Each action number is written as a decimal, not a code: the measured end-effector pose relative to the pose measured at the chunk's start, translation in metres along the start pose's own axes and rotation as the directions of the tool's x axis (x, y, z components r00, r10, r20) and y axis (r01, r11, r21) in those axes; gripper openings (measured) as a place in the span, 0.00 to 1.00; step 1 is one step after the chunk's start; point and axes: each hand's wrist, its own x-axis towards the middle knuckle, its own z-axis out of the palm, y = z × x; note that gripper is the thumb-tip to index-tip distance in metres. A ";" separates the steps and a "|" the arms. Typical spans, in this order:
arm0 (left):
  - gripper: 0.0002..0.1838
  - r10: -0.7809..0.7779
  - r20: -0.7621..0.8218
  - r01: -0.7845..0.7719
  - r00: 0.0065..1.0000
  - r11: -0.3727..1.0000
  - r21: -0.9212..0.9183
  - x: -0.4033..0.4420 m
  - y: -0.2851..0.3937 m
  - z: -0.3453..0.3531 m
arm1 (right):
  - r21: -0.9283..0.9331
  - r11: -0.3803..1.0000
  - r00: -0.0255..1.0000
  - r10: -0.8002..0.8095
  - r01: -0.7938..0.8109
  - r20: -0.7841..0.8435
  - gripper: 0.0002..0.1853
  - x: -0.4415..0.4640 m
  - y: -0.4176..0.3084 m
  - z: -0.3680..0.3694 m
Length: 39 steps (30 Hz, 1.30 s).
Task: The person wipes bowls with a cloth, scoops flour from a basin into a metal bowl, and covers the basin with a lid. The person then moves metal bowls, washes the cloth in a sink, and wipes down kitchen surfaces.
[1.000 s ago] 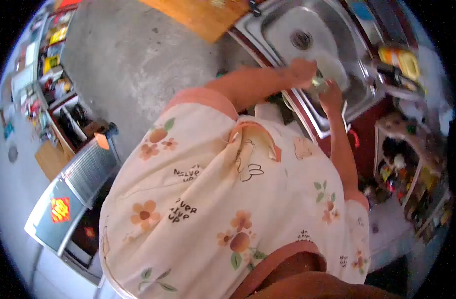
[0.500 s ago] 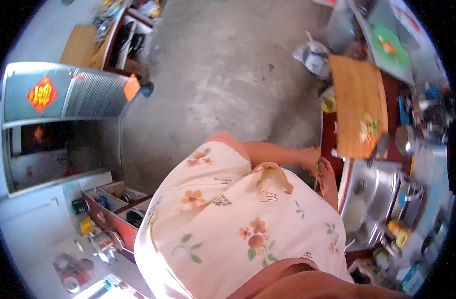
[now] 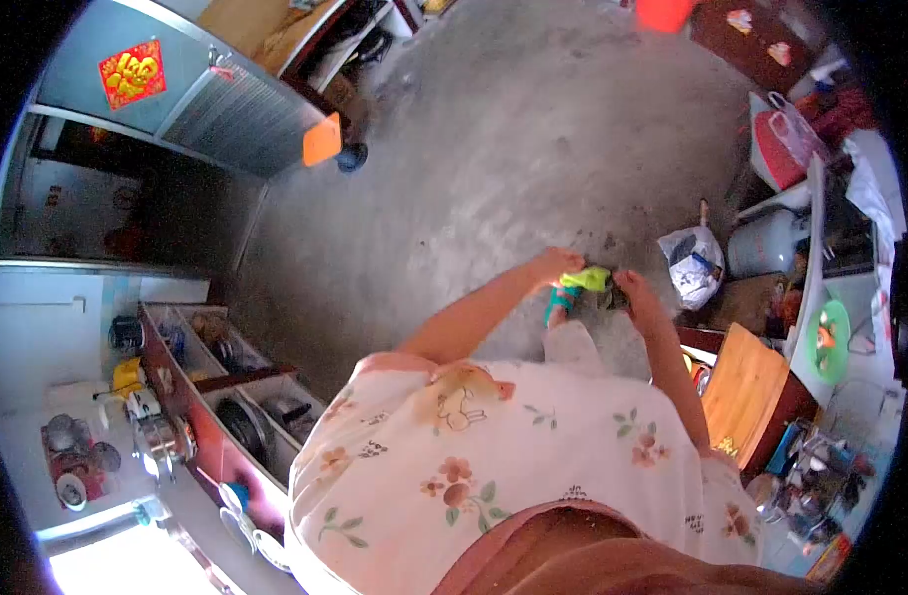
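My left hand is stretched out ahead of me, closed on a crumpled yellow-green piece that looks like cloth. Across from it, my right hand has its fingers closed at a dark, limp piece. The dark piece meets the yellow-green one between the two hands; whether they are one thing I cannot tell. Both hands are held over the floor, above a foot in a teal sandal.
On the right, a wooden cutting board rests on the counter, near a green plate. A white plastic bag lies on the floor beside a grey gas cylinder. Open drawers stand at left, below a glass door.
My view has turned to the right. Both hands have moved from beside the counter out over the floor, farther apart, and the yellow-green piece now shows between them.
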 end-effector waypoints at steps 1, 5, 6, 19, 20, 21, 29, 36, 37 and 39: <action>0.22 -0.012 -0.015 0.012 1.000 1.000 -0.019 0.014 0.001 -0.019 | 0.027 1.000 0.997 -0.015 0.013 0.081 0.14 0.038 -0.006 -0.004; 0.22 0.228 -0.025 -0.224 0.973 0.923 -0.314 0.053 0.020 -0.094 | 0.161 0.987 0.944 -0.081 0.030 0.319 0.19 0.119 -0.100 -0.004; 0.22 0.207 -0.076 -0.218 0.975 0.956 -0.197 0.028 0.062 -0.096 | 0.186 0.983 0.926 -0.061 -0.010 0.372 0.22 0.168 -0.091 -0.009; 0.21 0.005 -0.276 -0.141 0.961 0.868 -0.476 0.148 0.239 -0.294 | 0.009 0.999 0.842 -0.047 0.049 0.537 0.21 0.407 -0.353 0.061; 0.21 0.078 -0.252 -0.215 0.965 0.784 -0.582 0.165 0.253 -0.316 | 0.253 0.963 0.785 -0.088 -0.090 0.613 0.19 0.430 -0.363 0.068; 0.21 0.158 -0.235 -0.279 0.959 0.672 -0.686 0.181 0.266 -0.334 | 0.233 0.968 0.786 -0.072 -0.093 0.614 0.19 0.457 -0.371 0.076; 0.18 0.322 -0.476 -0.522 0.819 0.762 -0.383 0.246 0.401 -0.522 | 0.456 0.885 0.805 -0.202 -0.094 0.557 0.20 0.622 -0.515 0.150; 0.22 -0.046 -0.474 -0.246 0.879 0.808 -0.535 0.296 0.489 -0.669 | 0.336 0.934 0.783 -0.121 -0.118 0.610 0.19 0.784 -0.606 0.214; 0.22 -0.054 -0.478 -0.250 0.877 0.797 -0.550 0.321 0.481 -0.694 | 0.339 0.931 0.828 -0.081 -0.136 0.555 0.20 0.808 -0.618 0.225; 0.22 -0.267 -0.656 -0.281 0.706 0.744 -0.606 0.373 0.468 -0.744 | 0.322 0.929 0.864 -0.007 -0.180 0.503 0.21 0.852 -0.644 0.248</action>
